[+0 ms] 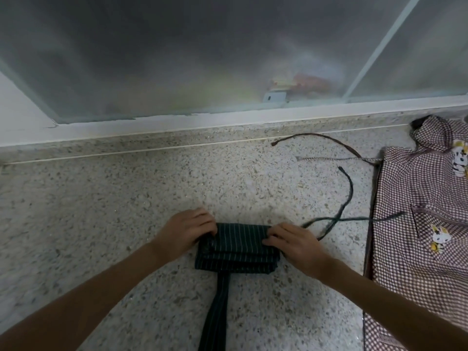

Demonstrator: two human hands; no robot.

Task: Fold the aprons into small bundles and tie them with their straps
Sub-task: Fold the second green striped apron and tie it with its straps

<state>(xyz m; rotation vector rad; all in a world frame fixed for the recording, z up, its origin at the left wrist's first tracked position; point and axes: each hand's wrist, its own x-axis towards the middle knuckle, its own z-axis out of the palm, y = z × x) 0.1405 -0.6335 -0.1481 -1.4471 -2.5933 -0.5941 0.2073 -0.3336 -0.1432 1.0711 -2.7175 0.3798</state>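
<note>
Green pinstriped cloth, the apron (236, 245), sits folded into a compact stack between my two hands on the speckled stone table (114, 198). My left hand (188, 230) grips the stack's left end with curled fingers, and my right hand (295, 243) pinches the right end the same way.

I judge the main risk is the layers springing open: several folded edges show on the near side, and if either hand lets go to fetch a strap, the stack could slump. The wide strap (217, 312) runs from under the stack toward me and off the near edge, so its hanging weight may drag the bundle. The thin dark ties (347, 198) trail away beyond my right hand, and one reaches onto the checked apron (415, 224) lying further right; pulling it could disturb that cloth or snag its own loose ties (329, 158).

I can read no brand, label or writing anywhere; the checked apron carries only small cartoon animal patches.
</note>
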